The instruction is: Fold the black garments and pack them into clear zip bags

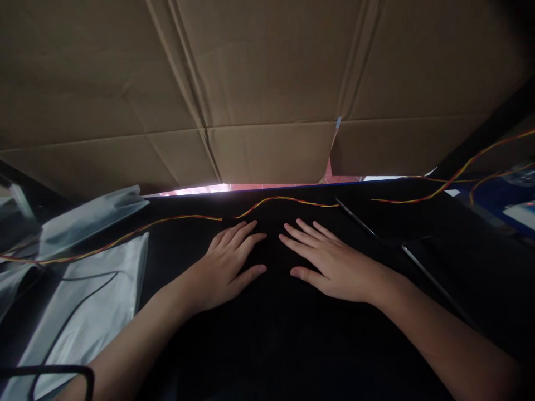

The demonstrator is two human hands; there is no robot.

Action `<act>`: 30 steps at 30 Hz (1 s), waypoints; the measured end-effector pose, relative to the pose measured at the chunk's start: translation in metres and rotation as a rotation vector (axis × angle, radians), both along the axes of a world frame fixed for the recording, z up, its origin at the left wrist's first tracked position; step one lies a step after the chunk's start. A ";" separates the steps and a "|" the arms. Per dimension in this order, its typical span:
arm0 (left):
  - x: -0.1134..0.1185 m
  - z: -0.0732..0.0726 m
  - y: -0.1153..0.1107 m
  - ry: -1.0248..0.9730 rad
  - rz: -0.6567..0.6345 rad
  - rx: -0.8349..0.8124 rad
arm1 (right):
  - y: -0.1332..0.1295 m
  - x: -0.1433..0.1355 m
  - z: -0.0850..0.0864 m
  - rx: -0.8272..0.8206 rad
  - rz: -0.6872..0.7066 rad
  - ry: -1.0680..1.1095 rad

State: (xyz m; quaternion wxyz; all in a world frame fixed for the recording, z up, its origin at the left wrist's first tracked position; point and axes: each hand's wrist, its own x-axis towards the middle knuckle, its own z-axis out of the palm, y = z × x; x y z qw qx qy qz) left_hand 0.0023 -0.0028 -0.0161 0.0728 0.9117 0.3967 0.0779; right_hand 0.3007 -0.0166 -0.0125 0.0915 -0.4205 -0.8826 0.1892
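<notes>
My left hand lies palm down on the black tabletop, its fingers stretched out and holding nothing. Mirroring it, my right hand rests flat with the fingers spread, also holding nothing. A narrow gap separates the two hands. Just beyond the fingertips runs a twisted red and yellow wire, crossing the table from left to right. To the right of my right hand lies a dark flat item with a shiny edge; what it is, I cannot make out.
Clear plastic bags lie at the left, with a black cable across them. A creased cardboard sheet stands behind the table. Another shiny-edged dark flat item lies near my right forearm. More red and yellow wire runs at the right.
</notes>
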 end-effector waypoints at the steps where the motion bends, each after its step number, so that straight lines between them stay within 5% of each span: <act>1: 0.000 0.001 0.000 0.004 0.006 -0.011 | 0.000 0.000 0.001 -0.002 0.002 0.004; 11: -0.002 0.016 0.014 0.014 0.083 0.200 | 0.016 0.007 0.001 0.186 -0.189 0.121; 17: -0.007 0.009 0.021 0.025 0.202 0.290 | 0.030 0.010 -0.009 0.309 -0.318 0.181; 22: -0.008 0.006 0.021 0.072 0.283 0.320 | 0.037 0.014 -0.011 0.254 -0.336 0.180; 26: -0.013 0.027 0.018 0.023 0.287 0.376 | 0.033 0.022 0.009 0.271 -0.290 0.268; 30: -0.021 0.060 0.008 -0.024 0.029 0.164 | 0.017 0.033 0.040 0.055 -0.095 0.219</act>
